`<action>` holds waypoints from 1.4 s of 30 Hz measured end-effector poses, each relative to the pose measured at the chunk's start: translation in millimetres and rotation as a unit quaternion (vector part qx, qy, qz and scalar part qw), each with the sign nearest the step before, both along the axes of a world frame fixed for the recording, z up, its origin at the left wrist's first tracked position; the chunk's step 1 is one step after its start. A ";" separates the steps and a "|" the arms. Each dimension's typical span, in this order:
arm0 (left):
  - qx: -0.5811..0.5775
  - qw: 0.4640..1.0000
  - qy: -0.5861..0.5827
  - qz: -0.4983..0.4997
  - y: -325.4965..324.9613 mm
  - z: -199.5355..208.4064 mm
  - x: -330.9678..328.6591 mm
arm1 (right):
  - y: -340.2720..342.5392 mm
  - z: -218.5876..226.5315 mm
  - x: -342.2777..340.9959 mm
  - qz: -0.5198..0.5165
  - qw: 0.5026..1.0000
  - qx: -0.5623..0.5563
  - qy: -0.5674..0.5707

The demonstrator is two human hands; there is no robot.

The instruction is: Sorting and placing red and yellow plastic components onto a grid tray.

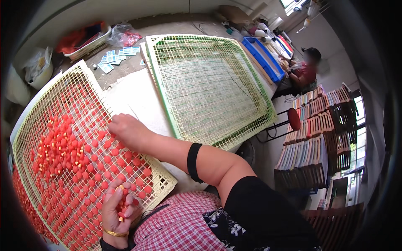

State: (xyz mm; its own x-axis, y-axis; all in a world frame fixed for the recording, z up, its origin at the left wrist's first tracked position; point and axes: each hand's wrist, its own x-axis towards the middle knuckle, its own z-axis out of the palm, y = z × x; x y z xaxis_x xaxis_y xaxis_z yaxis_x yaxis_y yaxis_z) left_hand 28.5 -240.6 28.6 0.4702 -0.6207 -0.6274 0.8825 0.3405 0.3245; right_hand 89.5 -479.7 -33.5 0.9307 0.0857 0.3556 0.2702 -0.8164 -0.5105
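A cream plastic grid tray (90,73) lies on the left, with rows of round red pieces set in its openings. On it lies a loose heap of small red pieces (58,146), some showing pale yellow stubs. My left hand (115,211), at the tray's near edge, is closed around several of these red pieces (122,205) with yellow ends. My right hand (127,130) reaches across to the tray's right side, fingers pinched together and pointing down at the grid. A bit of red shows at its fingertips, partly hidden by the fingers.
Right of the tray, a second cream grid (209,83) with green edges lies on the table. Behind are blue-and-white cards (113,56), a white basket (90,46) and a plastic bag (123,35). A person (303,73) sits at far right beside a blue tray (261,58), near stacked frames (301,163) and a red stool (294,119).
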 end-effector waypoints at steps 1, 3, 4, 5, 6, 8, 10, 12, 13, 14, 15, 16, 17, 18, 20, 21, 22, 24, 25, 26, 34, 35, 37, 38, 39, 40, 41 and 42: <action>-0.001 1.000 0.000 -0.006 0.1 -0.4 1.9 | 2.8 1.0 -1.5 0.017 1.000 -0.015 -0.006; -0.004 1.000 0.004 0.017 0.9 -2.1 5.1 | 4.6 1.2 -4.0 0.017 0.999 -0.030 0.004; -0.015 1.000 0.010 0.021 0.7 -2.5 8.4 | 5.2 1.8 -3.6 0.022 0.999 -0.045 0.012; -0.014 1.000 0.011 0.019 0.9 -2.5 11.2 | 3.4 1.0 -3.4 0.020 0.999 -0.044 0.014; -0.009 0.999 0.017 0.030 1.3 -2.5 13.6 | 0.2 0.8 -3.6 0.028 0.999 -0.042 0.018; -0.008 0.998 0.017 0.054 1.4 -5.4 18.1 | 2.7 17.3 -8.9 0.041 0.998 -0.039 0.024; -0.012 0.998 0.026 0.061 1.9 -5.6 23.1 | 16.8 53.8 -23.7 0.060 0.994 0.078 -0.042; -0.005 0.997 0.042 0.065 7.1 -11.4 26.0 | 36.2 69.7 -42.3 0.134 0.977 0.162 0.029; -0.003 0.997 0.043 0.066 4.9 -8.9 24.3 | 42.4 70.8 -48.5 0.206 0.943 0.243 0.097; 0.001 0.998 0.031 0.058 0.2 -3.4 21.2 | 43.4 68.2 -51.0 0.207 0.942 0.244 0.098; 0.005 0.999 0.019 0.050 -3.8 0.3 18.1 | 42.9 64.5 -53.1 0.199 0.949 0.224 0.096; 0.028 0.999 0.011 0.045 -6.5 0.1 15.4 | 42.7 60.9 -55.6 0.191 0.955 0.205 0.093; 0.030 0.998 0.011 0.046 -9.7 2.7 13.3 | 42.6 57.7 -58.4 0.191 0.955 0.207 0.093; 0.036 0.998 0.004 0.046 -13.7 6.2 11.7 | 42.2 54.6 -61.4 0.182 0.958 0.206 0.076; 0.046 0.998 -0.002 0.046 -13.9 6.3 10.3 | 44.5 50.9 -66.9 0.171 0.961 0.209 0.060; 0.049 0.998 0.004 0.050 -12.5 4.2 10.3 | 45.4 50.0 -69.9 0.161 0.960 0.216 0.069; 0.052 0.997 0.009 0.058 -10.8 2.8 10.9 | 46.6 50.2 -71.0 0.155 0.960 0.222 0.076; 0.047 0.996 0.006 0.076 -3.3 -5.8 12.0 | 55.4 47.7 -70.3 0.152 0.967 0.206 0.011; 0.044 0.994 0.004 0.097 -0.8 -4.4 11.6 | 61.4 47.9 -68.3 0.150 0.969 0.191 -0.054; 0.071 0.991 0.017 0.111 -0.8 -0.8 11.2 | 62.2 48.0 -66.4 0.158 0.966 0.199 -0.052; -0.072 0.989 0.107 0.068 -6.2 -11.7 9.9 | 46.8 55.2 -69.2 0.156 0.984 0.064 -0.054; -0.063 0.990 0.106 0.072 -5.9 -9.6 8.5 | 47.5 60.7 -67.5 0.163 0.984 0.063 -0.047; -0.055 0.988 0.110 0.093 -3.1 -8.0 6.2 | 52.0 58.4 -67.8 0.165 0.984 0.058 -0.033; -0.063 0.988 0.110 0.088 -2.2 -8.4 6.5 | 52.1 58.6 -66.6 0.174 0.982 0.061 -0.032; -0.072 0.988 0.110 0.082 -1.3 -8.9 6.9 | 52.5 59.2 -65.0 0.186 0.981 0.048 -0.034; -0.073 0.987 0.111 0.086 -2.2 -9.4 7.4 | 51.5 60.2 -64.2 0.196 0.979 0.032 -0.036; -0.075 0.988 0.110 0.085 -3.0 -9.8 7.8 | 50.7 60.9 -63.2 0.200 0.979 0.032 -0.034; -0.076 0.988 0.109 0.084 -3.7 -10.0 8.1 | 49.9 61.4 -61.9 0.204 0.977 0.061 -0.014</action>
